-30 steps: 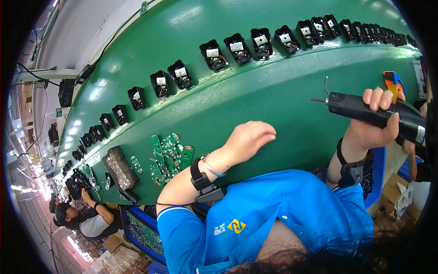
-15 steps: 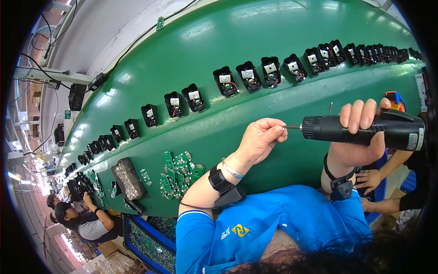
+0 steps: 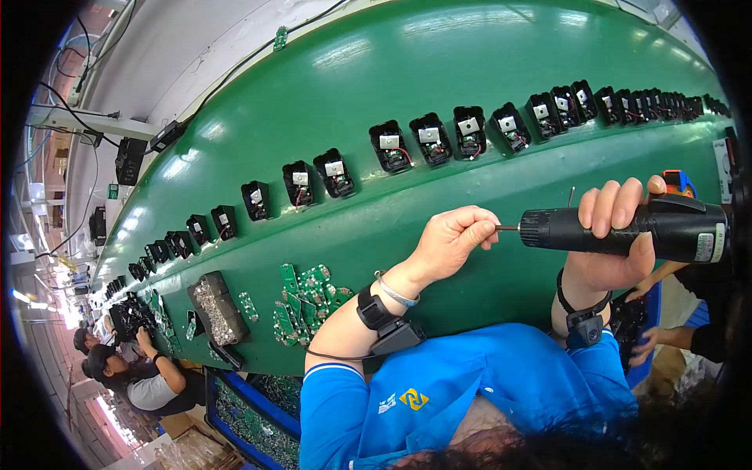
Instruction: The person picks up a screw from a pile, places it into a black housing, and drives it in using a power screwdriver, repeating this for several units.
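My right hand [image 3: 619, 223] is wrapped round a black electric screwdriver [image 3: 560, 229], held level above the green bench with its thin bit [image 3: 509, 228] pointing left. At the tip of that bit, the thumb and fingers of my left hand [image 3: 456, 241] are pinched together. Whatever small thing they hold there is hidden by the fingertips. Beyond my hands stands a long row of black plastic housings, such as this housing [image 3: 391, 146], with light metal plates and red wires inside. Left of my left forearm lies a loose pile of green circuit boards [image 3: 301, 301].
A dark tray of small metal screws [image 3: 218, 307] rests at the left. Blue bins of boards [image 3: 254, 419] stand below the bench edge. Co-workers sit at the far left [image 3: 149, 380], and another person's hand [image 3: 646, 338] reaches into a blue bin at right. An orange-blue tape roll [image 3: 678, 184] lies behind the screwdriver.
My left fingertips have moved slightly right and down, closing over the tip of the bit. The screwdriver has shifted slightly down. The co-worker's hands at the right have moved at their bin.
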A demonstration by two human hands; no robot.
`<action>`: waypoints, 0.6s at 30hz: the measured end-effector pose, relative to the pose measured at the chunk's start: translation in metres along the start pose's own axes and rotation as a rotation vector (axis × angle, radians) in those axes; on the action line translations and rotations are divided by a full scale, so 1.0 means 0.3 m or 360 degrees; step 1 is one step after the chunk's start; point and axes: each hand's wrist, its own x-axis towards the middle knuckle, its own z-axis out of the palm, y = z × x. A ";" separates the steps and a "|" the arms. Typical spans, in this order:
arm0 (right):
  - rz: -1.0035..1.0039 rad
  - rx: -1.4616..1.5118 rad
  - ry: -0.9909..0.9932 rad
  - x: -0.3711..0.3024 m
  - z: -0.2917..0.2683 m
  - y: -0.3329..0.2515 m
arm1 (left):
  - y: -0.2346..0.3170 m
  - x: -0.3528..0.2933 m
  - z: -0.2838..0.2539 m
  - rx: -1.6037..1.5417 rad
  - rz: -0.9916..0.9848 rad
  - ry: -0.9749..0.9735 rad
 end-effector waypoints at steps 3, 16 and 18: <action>-0.0014 -0.0038 -0.0035 0.009 -0.008 0.013 | 0.009 0.018 -0.011 0.0084 -0.0020 -0.0044; -0.0374 -0.0443 -0.0219 0.121 -0.053 0.275 | 0.097 0.263 -0.221 0.2380 0.0908 0.0191; -0.0371 -0.0496 -0.0228 0.121 -0.049 0.303 | 0.084 0.279 -0.233 0.2372 0.0900 0.0167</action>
